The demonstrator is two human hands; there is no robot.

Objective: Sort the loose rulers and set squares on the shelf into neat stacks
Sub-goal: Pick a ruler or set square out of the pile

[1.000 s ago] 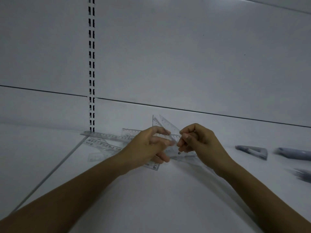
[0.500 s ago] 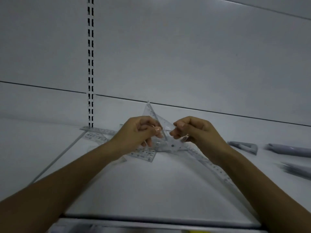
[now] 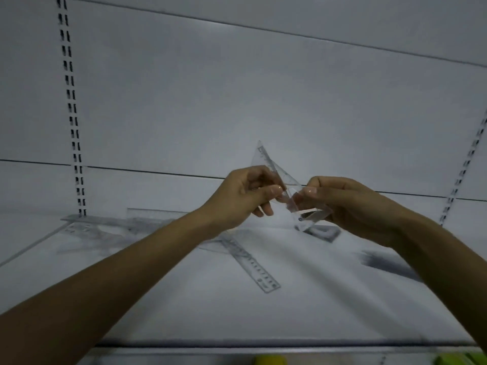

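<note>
White shelf [image 3: 184, 306] and a pale back panel [image 3: 237, 88] filled the view, with a slotted upright [image 3: 72, 122] at 9 o'clock and another [image 3: 465, 167] at 3 o'clock. Both arms reached in from below and met near the centre, above the shelf.

The left grip [image 3: 241, 197] pinched a clear set square [image 3: 266, 164] between thumb and curled fingers. The square stood on edge, its tip pointing to 12 o'clock above the knuckles. The right grip [image 3: 350, 204], just beside it at 3 o'clock, pinched the same clear plastic lower down, where a second clear piece [image 3: 307, 218] hung toward 6 o'clock. How many squares were held together could not be told.

On the shelf, a clear ruler [image 3: 250, 263] lay slanted at 6 o'clock from the left grip, well apart from it. A blurred pile of rulers [image 3: 110, 225] lay at 9 o'clock against the back panel. A dark set square [image 3: 325, 233] lay at 7 o'clock under the right grip, and a dark smear [image 3: 387, 264] lay at 5 o'clock, too blurred to name.
</note>
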